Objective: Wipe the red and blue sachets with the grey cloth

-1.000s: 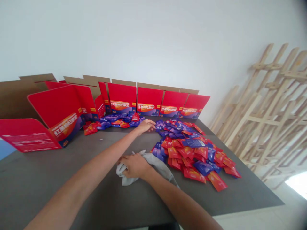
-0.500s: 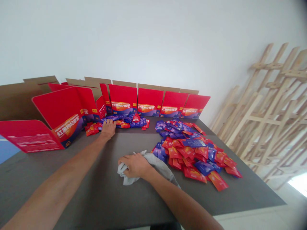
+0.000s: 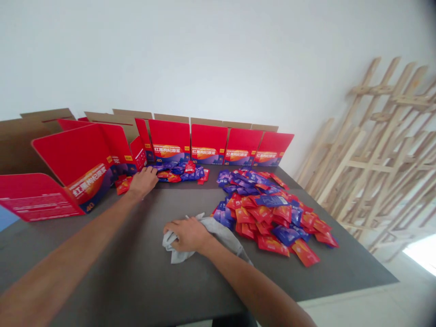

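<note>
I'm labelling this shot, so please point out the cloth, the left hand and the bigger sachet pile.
Cloth (image 3: 222, 231): head view, on its loose grey end.
Left hand (image 3: 143, 180): head view, on its back.
Sachet pile (image 3: 262, 213): head view, near its middle.

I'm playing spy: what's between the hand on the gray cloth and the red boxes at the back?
In the head view, from the right hand to the red boxes, there's gray tabletop first, then a row of red and purple packets.
</note>
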Tool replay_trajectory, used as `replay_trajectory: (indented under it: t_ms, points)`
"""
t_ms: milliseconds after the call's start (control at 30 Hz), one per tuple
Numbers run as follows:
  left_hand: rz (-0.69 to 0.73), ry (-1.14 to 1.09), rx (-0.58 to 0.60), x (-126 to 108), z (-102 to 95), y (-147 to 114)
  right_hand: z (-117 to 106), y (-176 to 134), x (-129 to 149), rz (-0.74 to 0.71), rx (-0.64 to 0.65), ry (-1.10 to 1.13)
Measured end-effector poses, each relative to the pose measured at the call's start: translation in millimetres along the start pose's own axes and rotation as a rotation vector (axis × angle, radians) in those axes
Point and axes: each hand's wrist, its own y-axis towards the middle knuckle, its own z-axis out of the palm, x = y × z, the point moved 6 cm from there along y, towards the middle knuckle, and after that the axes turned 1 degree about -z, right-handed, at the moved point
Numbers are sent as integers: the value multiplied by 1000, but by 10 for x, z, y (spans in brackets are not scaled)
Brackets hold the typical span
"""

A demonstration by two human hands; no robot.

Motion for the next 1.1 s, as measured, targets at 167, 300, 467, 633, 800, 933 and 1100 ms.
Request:
replay_trajectory:
  t_ms: [167, 300, 467, 633, 800, 933, 1100]
  points:
    - [-379, -590, -296, 37, -264, -388, -119, -34, -108, 140, -177, 141]
    - [-698, -1379, -262, -210, 10, -863, -196, -80, -202, 226, -333, 211]
    - [-761, -1838, 133, -839, 311, -1317, -189, -93, -203, 242, -341, 147]
    - [-726, -2065, 395, -1208, 326, -1499, -204, -75, -209, 285, -233, 9]
    - [-639, -2029, 571, -1368, 234, -1558, -392, -136, -418, 451, -283, -68]
    - [-569, -2036, 526, -1411, 178, -1569, -469, -196, -486, 510, -357, -75]
    - [-724, -2132, 494, -1318, 210, -1544, -271, -108, -169, 232, -173, -41]
